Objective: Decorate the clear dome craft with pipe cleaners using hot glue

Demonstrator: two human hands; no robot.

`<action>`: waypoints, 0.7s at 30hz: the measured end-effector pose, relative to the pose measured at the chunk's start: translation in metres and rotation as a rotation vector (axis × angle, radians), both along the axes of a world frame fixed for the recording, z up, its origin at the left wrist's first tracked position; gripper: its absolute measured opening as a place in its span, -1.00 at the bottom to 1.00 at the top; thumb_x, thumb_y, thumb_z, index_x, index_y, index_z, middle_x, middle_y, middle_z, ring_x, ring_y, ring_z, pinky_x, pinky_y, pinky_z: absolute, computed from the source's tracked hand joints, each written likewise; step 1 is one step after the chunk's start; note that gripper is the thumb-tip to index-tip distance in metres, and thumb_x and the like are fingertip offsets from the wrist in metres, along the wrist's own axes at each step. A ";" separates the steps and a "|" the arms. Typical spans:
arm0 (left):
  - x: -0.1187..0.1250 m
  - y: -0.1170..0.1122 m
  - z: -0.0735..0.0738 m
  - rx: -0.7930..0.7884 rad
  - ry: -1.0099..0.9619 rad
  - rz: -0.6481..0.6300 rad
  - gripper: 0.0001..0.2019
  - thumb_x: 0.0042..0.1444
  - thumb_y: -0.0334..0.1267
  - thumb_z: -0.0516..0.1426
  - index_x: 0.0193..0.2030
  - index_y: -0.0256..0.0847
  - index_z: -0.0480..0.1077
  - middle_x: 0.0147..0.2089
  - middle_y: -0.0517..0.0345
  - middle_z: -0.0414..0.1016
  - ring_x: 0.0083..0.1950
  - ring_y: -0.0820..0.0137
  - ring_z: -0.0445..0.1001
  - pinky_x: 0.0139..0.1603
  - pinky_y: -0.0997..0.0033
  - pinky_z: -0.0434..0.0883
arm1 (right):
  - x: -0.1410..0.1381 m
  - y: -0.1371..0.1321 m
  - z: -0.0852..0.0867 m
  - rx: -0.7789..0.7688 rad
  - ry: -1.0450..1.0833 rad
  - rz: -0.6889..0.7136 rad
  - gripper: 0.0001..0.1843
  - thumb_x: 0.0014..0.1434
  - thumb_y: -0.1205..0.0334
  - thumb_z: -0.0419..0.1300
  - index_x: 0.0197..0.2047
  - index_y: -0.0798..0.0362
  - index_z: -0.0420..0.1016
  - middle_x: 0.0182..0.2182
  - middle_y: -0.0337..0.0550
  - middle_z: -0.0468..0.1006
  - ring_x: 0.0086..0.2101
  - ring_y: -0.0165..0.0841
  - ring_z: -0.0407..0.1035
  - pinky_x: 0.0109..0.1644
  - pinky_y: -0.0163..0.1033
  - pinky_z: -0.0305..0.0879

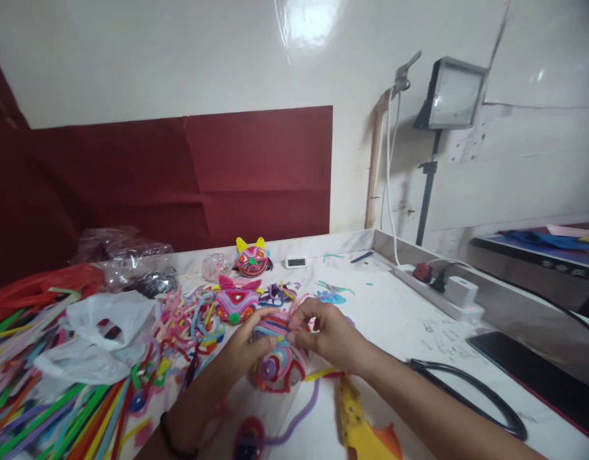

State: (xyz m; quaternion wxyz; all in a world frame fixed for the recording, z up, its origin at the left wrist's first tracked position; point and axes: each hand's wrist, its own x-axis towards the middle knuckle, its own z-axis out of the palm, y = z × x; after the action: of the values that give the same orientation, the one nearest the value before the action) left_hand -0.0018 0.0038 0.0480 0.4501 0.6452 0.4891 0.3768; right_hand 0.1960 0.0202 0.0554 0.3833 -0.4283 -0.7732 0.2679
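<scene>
Between my hands is a rounded pipe-cleaner animal head (278,369), with curled bands of pink, blue, red and purple. My left hand (250,342) is closed on its left side, thumb across the top. On the upper right, my right hand (326,335) is bent in a pinch against the head; its fingertips partly hide what they press. Just behind, a pink pipe-cleaner animal face (237,300) with a green nose lies on the table. Farther back sits a similar head with yellow ears (251,259).
Loose pipe cleaners (91,415) and a white plastic bag (107,326) cover the left side. A small digital clock (296,262) stands at the back. To the right are a power strip (438,294), a dark phone-like slab (538,377) and a black curved handle (486,390). Yellow material (359,421) lies in front.
</scene>
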 end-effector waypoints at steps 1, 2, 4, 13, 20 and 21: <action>0.000 0.000 0.001 0.003 0.002 0.003 -0.45 0.00 -0.18 0.14 0.19 -0.16 0.30 -0.43 0.31 0.35 -0.40 0.40 0.33 -0.35 0.47 0.25 | 0.000 0.000 0.000 0.008 -0.005 -0.001 -0.91 -0.01 0.39 0.36 -0.41 0.07 0.54 -0.39 -0.21 0.53 -0.35 -0.37 0.39 -0.28 -0.31 0.23; 0.001 -0.001 0.002 0.006 0.006 0.006 -0.46 -0.01 -0.19 0.14 0.17 -0.17 0.31 -0.44 0.32 0.34 -0.40 0.40 0.32 -0.36 0.48 0.25 | 0.000 0.000 0.000 0.022 -0.010 -0.002 -0.90 -0.01 0.40 0.36 -0.40 0.08 0.54 -0.38 -0.21 0.54 -0.35 -0.36 0.39 -0.28 -0.30 0.23; 0.002 -0.001 0.004 0.008 0.010 0.014 -0.48 -0.03 -0.20 0.13 0.14 -0.18 0.33 -0.45 0.33 0.32 -0.41 0.42 0.31 -0.38 0.49 0.24 | -0.001 -0.001 -0.001 0.063 -0.023 -0.003 -0.89 0.00 0.42 0.36 -0.39 0.08 0.53 -0.35 -0.18 0.54 -0.32 -0.35 0.40 -0.25 -0.29 0.24; 0.004 -0.005 0.007 -0.028 -0.065 -0.003 -0.52 -0.03 -0.23 0.15 0.10 -0.17 0.34 -0.39 0.29 0.41 -0.38 0.40 0.37 -0.36 0.48 0.28 | -0.002 -0.007 -0.001 0.264 -0.152 0.058 -0.92 0.10 0.39 0.33 -0.34 0.06 0.52 -0.34 -0.16 0.51 -0.25 -0.29 0.37 -0.13 -0.21 0.21; 0.007 -0.007 0.007 -0.033 -0.111 -0.040 -0.59 0.02 -0.27 0.10 0.06 -0.16 0.35 -0.25 0.19 0.48 -0.21 0.29 0.46 -0.17 0.39 0.37 | -0.002 -0.010 0.003 0.278 -0.220 0.042 -0.92 0.10 0.37 0.34 -0.33 0.05 0.53 -0.34 -0.16 0.53 -0.25 -0.28 0.39 -0.15 -0.20 0.21; 0.008 -0.006 0.007 -0.024 -0.117 -0.051 -0.61 0.03 -0.27 0.09 0.05 -0.15 0.36 -0.22 0.16 0.48 -0.18 0.27 0.47 -0.13 0.37 0.38 | -0.002 -0.010 0.004 0.274 -0.227 0.039 -0.92 0.10 0.37 0.34 -0.33 0.05 0.53 -0.35 -0.17 0.53 -0.25 -0.28 0.39 -0.15 -0.21 0.21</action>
State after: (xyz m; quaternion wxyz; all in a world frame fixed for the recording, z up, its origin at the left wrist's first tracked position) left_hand 0.0057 -0.0027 0.0548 0.4951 0.6288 0.4498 0.3965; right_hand 0.1938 0.0097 0.0594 0.3428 -0.3844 -0.8491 0.1174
